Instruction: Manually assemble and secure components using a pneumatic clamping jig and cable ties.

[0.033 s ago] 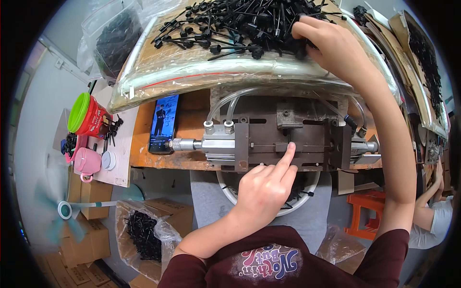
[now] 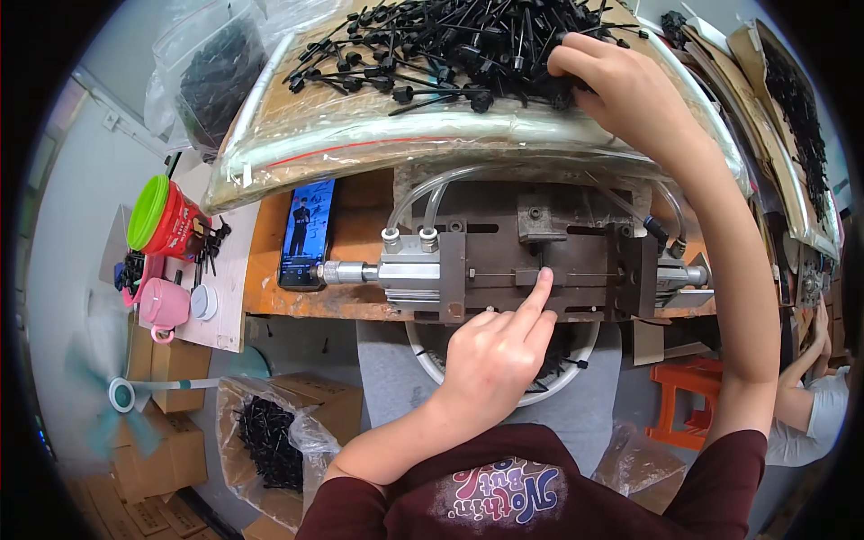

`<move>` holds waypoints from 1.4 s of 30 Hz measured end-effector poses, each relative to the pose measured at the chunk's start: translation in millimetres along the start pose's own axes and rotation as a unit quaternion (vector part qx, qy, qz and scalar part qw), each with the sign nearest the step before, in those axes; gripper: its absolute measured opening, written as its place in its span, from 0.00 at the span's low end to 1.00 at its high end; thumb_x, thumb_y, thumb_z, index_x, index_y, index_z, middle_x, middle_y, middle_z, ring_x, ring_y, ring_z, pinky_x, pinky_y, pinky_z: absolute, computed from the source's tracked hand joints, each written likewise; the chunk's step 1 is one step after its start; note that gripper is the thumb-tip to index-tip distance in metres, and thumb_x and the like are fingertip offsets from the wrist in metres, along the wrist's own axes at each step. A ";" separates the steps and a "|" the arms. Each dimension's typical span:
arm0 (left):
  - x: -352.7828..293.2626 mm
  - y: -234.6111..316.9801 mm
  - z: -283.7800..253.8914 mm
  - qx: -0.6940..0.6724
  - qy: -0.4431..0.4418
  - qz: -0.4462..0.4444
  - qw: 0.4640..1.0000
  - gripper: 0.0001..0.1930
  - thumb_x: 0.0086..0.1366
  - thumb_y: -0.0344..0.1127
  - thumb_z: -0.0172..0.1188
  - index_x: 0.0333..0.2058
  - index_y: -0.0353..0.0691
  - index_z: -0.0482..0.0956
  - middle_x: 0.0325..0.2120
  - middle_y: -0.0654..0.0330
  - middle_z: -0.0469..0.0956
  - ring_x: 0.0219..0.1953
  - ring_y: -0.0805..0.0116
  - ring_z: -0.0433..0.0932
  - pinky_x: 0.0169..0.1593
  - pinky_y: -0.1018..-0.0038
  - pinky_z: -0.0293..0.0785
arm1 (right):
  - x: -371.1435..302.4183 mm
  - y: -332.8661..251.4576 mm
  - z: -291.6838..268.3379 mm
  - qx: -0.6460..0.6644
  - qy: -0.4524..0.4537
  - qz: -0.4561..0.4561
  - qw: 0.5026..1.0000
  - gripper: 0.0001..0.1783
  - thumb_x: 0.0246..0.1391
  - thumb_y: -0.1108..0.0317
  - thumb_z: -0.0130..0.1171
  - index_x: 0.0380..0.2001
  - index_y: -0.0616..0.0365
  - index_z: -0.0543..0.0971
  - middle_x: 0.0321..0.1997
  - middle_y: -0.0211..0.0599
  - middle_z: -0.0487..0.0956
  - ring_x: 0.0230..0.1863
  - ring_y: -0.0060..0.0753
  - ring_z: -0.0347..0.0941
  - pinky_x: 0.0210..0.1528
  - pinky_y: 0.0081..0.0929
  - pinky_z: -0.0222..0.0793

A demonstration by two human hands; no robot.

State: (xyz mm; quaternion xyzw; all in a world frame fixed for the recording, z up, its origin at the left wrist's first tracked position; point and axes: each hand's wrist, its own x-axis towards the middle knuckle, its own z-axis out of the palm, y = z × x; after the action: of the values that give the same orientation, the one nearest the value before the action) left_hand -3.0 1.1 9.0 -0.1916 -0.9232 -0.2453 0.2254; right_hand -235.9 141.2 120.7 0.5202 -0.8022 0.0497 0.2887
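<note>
My left hand (image 2: pixel 493 364) reaches over a dark metal clamping fixture (image 2: pixel 495 211) with its index finger stretched out. That fingertip rests on a small dark block (image 2: pixel 526 277) in the middle of the fixture, and the other fingers are curled loosely. Up at the right side of a heap of black plastic parts with thin stems (image 2: pixel 477 45), my right hand (image 2: pixel 634 90) has its fingers bent together around a black plastic part (image 2: pixel 562 94). The fingertips are partly hidden among the parts.
Air cylinders (image 2: pixel 414 274) with clear hoses flank the fixture. A phone (image 2: pixel 306 234) leans at the left, near a red bucket (image 2: pixel 171 220) and a pink mug (image 2: pixel 164 303). Below the bench sits a white-rimmed tub (image 2: pixel 591 346). An orange stool (image 2: pixel 679 396) and another person's arm (image 2: pixel 805 369) are at the right.
</note>
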 end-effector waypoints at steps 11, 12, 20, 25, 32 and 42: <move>4.8 1.7 -12.7 -0.045 -0.016 -0.021 0.999 0.16 0.51 0.33 0.72 0.40 0.37 0.82 0.52 0.52 0.79 0.24 0.66 0.81 0.30 0.77 0.77 | -42.7 -40.2 -6.7 0.292 0.216 0.203 0.909 0.10 0.54 0.75 0.63 0.41 0.59 0.83 0.37 0.32 0.83 0.34 0.23 0.79 0.37 0.20 0.75; 7.7 4.0 -15.7 -0.062 -0.009 -0.029 0.998 0.17 0.51 0.34 0.72 0.41 0.36 0.82 0.51 0.52 0.80 0.25 0.67 0.82 0.30 0.77 0.77 | -44.3 -40.9 -5.1 0.372 0.221 0.249 0.866 0.09 0.56 0.75 0.63 0.41 0.60 0.83 0.37 0.33 0.83 0.35 0.23 0.80 0.39 0.20 0.76; 34.2 9.9 -27.8 -0.185 0.142 -0.023 0.972 0.18 0.52 0.23 0.72 0.43 0.32 0.82 0.43 0.50 0.82 0.34 0.69 0.84 0.37 0.77 0.82 | -52.0 13.6 -9.6 0.604 0.283 0.393 0.633 0.17 0.62 0.71 0.58 0.52 0.68 0.75 0.46 0.42 0.82 0.45 0.26 0.80 0.50 0.20 0.76; 40.9 13.8 -34.2 -0.281 0.195 -0.066 0.937 0.20 0.52 0.21 0.72 0.45 0.31 0.80 0.47 0.50 0.80 0.43 0.66 0.82 0.44 0.73 0.84 | -51.7 -71.5 -28.9 0.331 0.310 0.272 0.849 0.08 0.53 0.76 0.63 0.37 0.67 0.82 0.38 0.42 0.83 0.36 0.30 0.82 0.41 0.25 0.79; 26.8 10.2 -26.1 -0.355 0.132 -0.083 0.922 0.19 0.51 0.19 0.72 0.43 0.29 0.80 0.42 0.54 0.78 0.45 0.66 0.82 0.43 0.74 0.85 | -92.3 -126.7 -9.6 0.090 0.204 -0.015 0.975 0.17 0.40 0.75 0.62 0.36 0.76 0.81 0.39 0.55 0.81 0.34 0.44 0.82 0.34 0.31 0.81; -15.0 -2.1 2.5 -0.058 0.031 0.003 0.998 0.16 0.49 0.28 0.72 0.38 0.33 0.83 0.53 0.47 0.77 0.35 0.63 0.83 0.41 0.71 0.81 | -129.9 -143.2 -25.5 0.238 0.215 0.192 0.927 0.18 0.58 0.80 0.55 0.52 0.74 0.75 0.51 0.61 0.77 0.49 0.50 0.80 0.50 0.35 0.79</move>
State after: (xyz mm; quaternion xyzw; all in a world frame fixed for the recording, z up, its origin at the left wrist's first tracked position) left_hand 7.6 -2.8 -1.3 -0.1993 -0.8995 -0.3033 0.2434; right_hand -63.9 190.7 43.4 0.3865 -0.7698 0.4047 0.3070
